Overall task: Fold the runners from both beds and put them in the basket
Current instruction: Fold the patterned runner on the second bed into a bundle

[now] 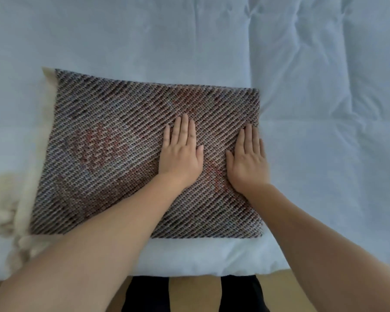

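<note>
both hands flat on folded runner, centre frame.
brown woven patterned runner (pixel 126 154) lies folded on white quilted bed cover (pixel 313 109); left hand (pixel 180 152) and right hand (pixel 248 161) press palm-down, fingers spread flat, gripping nothing; cream fleecy fabric (pixel 7 199) at left edge.

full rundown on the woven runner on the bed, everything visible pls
The brown-grey woven runner with faint red patches lies folded into a flat rectangle on the white bed cover, near the bed's front edge. Its weave shows diagonal ribbing; a cream backing or lining peeks out along its left edge. The left hand and right hand press flat, palms down, on its right half, the right hand near the right edge. No basket is in view.
</note>
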A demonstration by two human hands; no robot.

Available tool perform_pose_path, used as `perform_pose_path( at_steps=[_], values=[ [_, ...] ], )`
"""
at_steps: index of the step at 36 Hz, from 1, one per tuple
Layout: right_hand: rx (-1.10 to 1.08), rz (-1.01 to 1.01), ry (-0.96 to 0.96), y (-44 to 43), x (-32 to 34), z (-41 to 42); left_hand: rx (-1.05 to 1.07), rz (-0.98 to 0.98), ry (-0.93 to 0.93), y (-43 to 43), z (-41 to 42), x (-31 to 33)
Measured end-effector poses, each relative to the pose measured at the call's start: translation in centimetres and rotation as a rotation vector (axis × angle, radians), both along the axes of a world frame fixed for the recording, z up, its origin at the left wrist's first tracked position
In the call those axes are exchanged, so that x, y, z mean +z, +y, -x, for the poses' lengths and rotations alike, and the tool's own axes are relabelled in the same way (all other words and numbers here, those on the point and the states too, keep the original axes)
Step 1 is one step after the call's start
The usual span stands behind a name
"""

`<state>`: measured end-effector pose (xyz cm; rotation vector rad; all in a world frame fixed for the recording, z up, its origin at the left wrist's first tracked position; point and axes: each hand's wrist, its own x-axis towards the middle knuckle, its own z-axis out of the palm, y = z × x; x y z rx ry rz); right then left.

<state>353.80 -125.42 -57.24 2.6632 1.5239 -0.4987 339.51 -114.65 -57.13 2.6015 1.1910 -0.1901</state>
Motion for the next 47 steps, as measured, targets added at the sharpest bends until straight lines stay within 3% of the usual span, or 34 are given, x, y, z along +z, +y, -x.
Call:
perform_pose_path(
  at_steps=[12, 16, 21, 25, 28, 37, 42, 47],
  values=[
    [0.028, -0.099, 0.155, -11.5, -0.1, 4.9, 0.041, 0.030, -0.001, -9.2, 3.3, 0.2],
    [0.014, -0.235, 0.328, -12.2, 0.2, 4.0, -0.008, 0.056, -0.014, -11.7, 3.7, 0.0],
    [-0.303, -0.463, 0.576, -5.4, 1.9, -0.5, 0.013, 0.072, -0.002, -12.2, 3.1, -0.2],
    [-0.677, -0.393, 0.914, 1.3, 3.3, -4.8, 0.017, 0.142, -0.119, -11.7, 3.3, 0.4],
    [-0.683, -0.389, 1.068, 3.4, 4.9, -6.2, 0.052, 0.210, -0.291, -11.3, 3.9, 1.4],
    [-0.377, -0.353, 0.907, 9.3, 12.3, 1.7, 0.400, 0.485, -0.555, -10.0, 7.2, 7.6],
    [-0.298, -0.275, 0.828, 13.2, 14.5, 7.6, 0.516, 0.514, -0.749, -7.4, 11.4, 11.6],
    [-0.336, -0.223, 0.752, 16.9, 14.2, 12.7, 0.559, 0.610, -0.642, -3.9, 16.8, 12.7]
  ],
)
